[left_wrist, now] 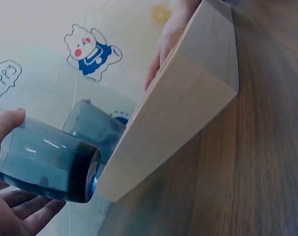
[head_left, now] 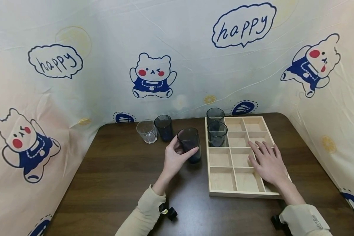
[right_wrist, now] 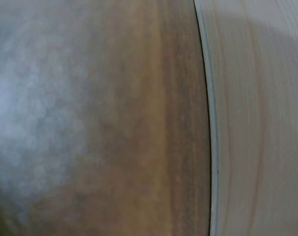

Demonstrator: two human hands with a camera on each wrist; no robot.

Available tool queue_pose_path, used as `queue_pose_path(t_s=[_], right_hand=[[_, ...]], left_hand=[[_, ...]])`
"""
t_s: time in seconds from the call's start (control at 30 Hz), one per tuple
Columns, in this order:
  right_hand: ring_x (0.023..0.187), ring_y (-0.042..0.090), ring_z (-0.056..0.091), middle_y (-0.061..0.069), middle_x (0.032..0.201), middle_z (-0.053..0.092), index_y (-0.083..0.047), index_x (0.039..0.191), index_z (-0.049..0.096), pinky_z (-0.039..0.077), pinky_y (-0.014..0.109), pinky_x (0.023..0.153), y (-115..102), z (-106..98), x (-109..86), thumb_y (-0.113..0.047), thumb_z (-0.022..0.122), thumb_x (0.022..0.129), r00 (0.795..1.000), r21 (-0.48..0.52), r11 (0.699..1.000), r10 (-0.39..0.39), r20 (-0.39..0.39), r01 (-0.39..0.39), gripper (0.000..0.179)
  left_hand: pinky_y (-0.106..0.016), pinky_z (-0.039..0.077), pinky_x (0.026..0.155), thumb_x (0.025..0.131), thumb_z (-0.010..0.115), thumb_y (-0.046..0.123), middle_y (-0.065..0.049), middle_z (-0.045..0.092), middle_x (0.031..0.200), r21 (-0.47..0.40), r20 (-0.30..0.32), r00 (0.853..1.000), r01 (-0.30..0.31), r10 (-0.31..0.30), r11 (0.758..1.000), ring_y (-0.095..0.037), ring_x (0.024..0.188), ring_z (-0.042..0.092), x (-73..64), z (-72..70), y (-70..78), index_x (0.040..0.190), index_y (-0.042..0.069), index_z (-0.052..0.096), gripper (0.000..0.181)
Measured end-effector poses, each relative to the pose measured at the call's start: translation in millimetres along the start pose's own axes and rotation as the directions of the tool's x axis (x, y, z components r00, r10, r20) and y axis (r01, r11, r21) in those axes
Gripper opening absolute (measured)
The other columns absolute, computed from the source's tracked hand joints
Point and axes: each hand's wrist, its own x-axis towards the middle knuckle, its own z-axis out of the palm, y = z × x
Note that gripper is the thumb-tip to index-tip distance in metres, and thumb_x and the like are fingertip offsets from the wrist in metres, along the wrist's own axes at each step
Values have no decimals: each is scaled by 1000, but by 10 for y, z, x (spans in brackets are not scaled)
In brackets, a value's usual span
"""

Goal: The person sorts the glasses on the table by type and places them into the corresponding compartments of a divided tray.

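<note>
My left hand (head_left: 176, 156) grips a dark tinted glass (head_left: 190, 144) between thumb and fingers, just left of the wooden divided box (head_left: 245, 194). In the left wrist view the same tinted glass (left_wrist: 45, 157) shows its thick base beside the box wall (left_wrist: 163, 113). Over the box's right-hand compartments my right hand (head_left: 268, 164) lies with fingers spread and holds nothing. Two dark glasses stand in the box's left column, one in the back compartment (head_left: 215, 113) and one just in front of it (head_left: 217, 133). The right wrist view has only the box's side (right_wrist: 257, 123) and tabletop.
A clear glass (head_left: 147, 131) and another dark glass (head_left: 164, 128) stand side by side at the back of the brown table (head_left: 115, 183), left of the box. A printed cloth (head_left: 106, 65) hangs behind the table and along both sides.
</note>
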Motion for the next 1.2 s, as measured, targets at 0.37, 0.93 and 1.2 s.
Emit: queue_pose_path(t_s=[0.37,0.93,1.2], right_hand=[[157,55,31,28,166,44,-13,168,42,12,78,127,12,-9,1,-36,54,113,1000,5,1000,0,3,0,61],[157,55,31,28,166,45,-14,169,41,11,78,128,25,0,26,-38,51,113,1000,-2,1000,8,14,-8,61],[157,55,31,28,165,45,-14,168,41,11,78,128,36,5,19,-37,52,114,1000,1,1000,9,11,-9,61]], left_hand=[[-23,62,85,85,95,15,-11,81,129,3,71,997,-17,17,1000,-11,101,77,-13,271,106,153,22,63,76],[-32,63,98,82,98,14,-11,80,132,13,137,989,-64,61,998,-24,120,77,-31,612,158,152,13,57,82],[-32,62,101,79,98,9,-16,77,136,3,159,984,-78,76,997,-31,121,77,-33,705,112,151,12,52,85]])
